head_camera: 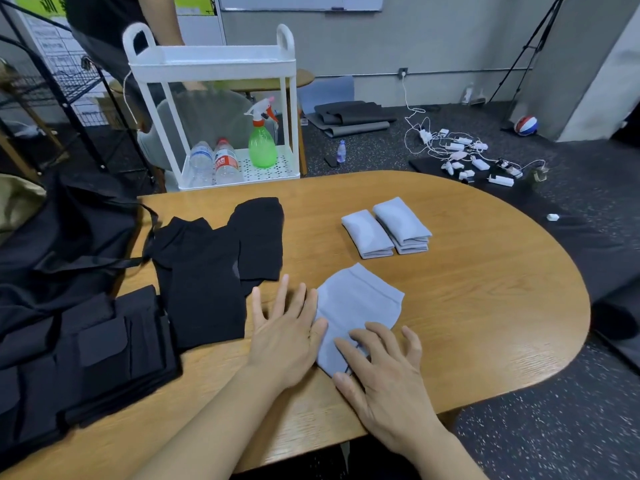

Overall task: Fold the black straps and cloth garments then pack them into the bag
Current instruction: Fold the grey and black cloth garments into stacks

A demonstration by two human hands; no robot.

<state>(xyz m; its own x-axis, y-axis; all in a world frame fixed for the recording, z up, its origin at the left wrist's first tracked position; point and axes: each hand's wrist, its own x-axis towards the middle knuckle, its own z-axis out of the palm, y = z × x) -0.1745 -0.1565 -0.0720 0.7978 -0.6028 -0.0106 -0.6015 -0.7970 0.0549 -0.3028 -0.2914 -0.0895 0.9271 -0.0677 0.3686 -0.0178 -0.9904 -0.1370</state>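
Centrally, low in frame, a pale blue-grey knit cloth garment [356, 313] lies flat on the oval wooden table [485, 271], long axis running toward upper right. Left hand [287, 344] presses spread beside its left edge; right hand [384, 372], fingers loosely curled, rests on its near end, nearer.

both hands [287, 336] flat on grey cloth [356, 306], wooden table [485, 289]

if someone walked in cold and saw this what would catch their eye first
Probably the two hands at the near edge of the wooden table: the left hand lies flat beside a light blue cloth, and the right hand rests on it. Behind it sit two neatly folded blue stacks, and black garments spread to the left.
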